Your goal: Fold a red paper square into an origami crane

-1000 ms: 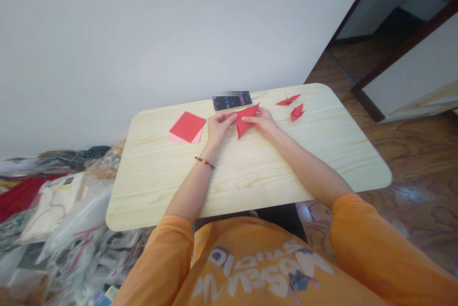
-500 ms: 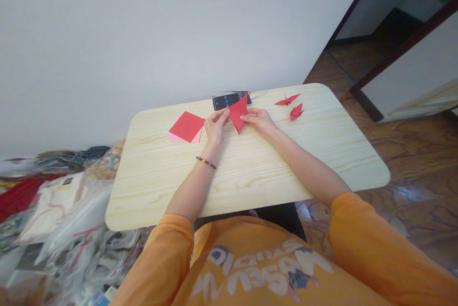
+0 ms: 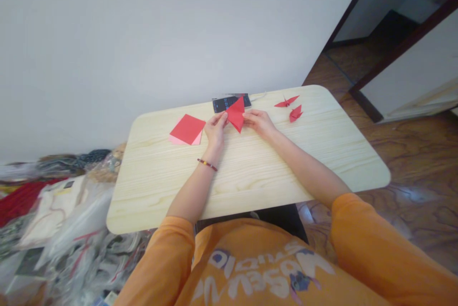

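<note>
A folded red origami paper [image 3: 236, 113] is held above the table between my two hands, its layers partly fanned at the lower tip. My left hand [image 3: 215, 128] pinches its left corner between thumb and fingers. From the right, my right hand [image 3: 260, 122] grips the opposite edge, thumb on top and fingers partly hidden behind the paper. Left of my left hand lies a stack of square sheets, a red sheet [image 3: 187, 129] on top of a pink sheet [image 3: 196, 141]. Two folded red paper cranes lie to the right, a spread-winged crane [image 3: 287, 102] and a more closed crane [image 3: 296, 114].
The light wooden table [image 3: 161, 182] has rounded corners and stands against a white wall [image 3: 161, 34]. A phone [image 3: 221, 105] with a lit screen lies behind the paper, a pale cable [image 3: 258, 98] beside it. Bagged clothes [image 3: 78, 229] cover the floor at the left.
The folded red paper has tilted and turned slightly between my hands, and its lower layers show more apart. My right fingers have shifted a little on its edge. Both hands keep their hold.
</note>
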`<move>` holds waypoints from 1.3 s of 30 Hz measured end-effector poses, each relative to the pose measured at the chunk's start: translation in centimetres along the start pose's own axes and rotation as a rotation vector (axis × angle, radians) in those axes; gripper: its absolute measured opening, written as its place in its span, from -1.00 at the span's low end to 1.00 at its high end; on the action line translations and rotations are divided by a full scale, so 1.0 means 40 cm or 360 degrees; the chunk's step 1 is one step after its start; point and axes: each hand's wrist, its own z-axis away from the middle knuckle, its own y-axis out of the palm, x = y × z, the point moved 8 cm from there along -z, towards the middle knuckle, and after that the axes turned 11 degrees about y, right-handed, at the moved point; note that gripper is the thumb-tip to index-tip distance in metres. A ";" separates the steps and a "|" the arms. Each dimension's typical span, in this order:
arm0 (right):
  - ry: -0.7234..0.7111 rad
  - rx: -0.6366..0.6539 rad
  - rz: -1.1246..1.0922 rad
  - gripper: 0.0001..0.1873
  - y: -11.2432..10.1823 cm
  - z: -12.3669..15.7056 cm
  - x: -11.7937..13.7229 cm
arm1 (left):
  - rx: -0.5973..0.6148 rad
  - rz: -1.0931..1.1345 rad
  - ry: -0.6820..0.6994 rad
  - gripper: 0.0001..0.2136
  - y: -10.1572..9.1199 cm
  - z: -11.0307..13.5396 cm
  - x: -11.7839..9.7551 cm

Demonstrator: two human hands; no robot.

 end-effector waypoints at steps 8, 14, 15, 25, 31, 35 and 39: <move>-0.0119 -0.0057 -0.0162 -0.65 -0.008 -0.009 0.006 | 0.0167 -0.0025 -0.0051 -0.73 0.023 0.006 0.007; -0.0090 -0.0183 -0.0280 -0.75 -0.024 -0.015 0.003 | 0.0104 -0.0070 -0.0037 -0.75 0.018 0.006 0.012; -0.0079 -0.0197 -0.0289 -0.76 -0.025 -0.015 0.002 | 0.0087 -0.0082 -0.0034 -0.75 0.017 0.006 0.013; -0.0137 -0.0152 -0.0242 -0.65 -0.019 -0.017 0.007 | 0.0295 -0.0174 -0.0062 -0.69 0.032 0.011 0.020; -0.0154 -0.0349 -0.0359 -0.77 -0.051 -0.024 0.016 | 0.0331 -0.0208 -0.0047 -0.67 0.031 0.008 0.021; -0.0148 -0.0413 -0.0420 -0.80 -0.058 -0.022 0.020 | 0.0341 -0.0220 -0.0041 -0.67 0.030 0.006 0.022; -0.0201 -0.0451 -0.0462 -0.84 -0.068 -0.019 0.028 | 0.0343 -0.0232 -0.0028 -0.68 0.028 0.005 0.019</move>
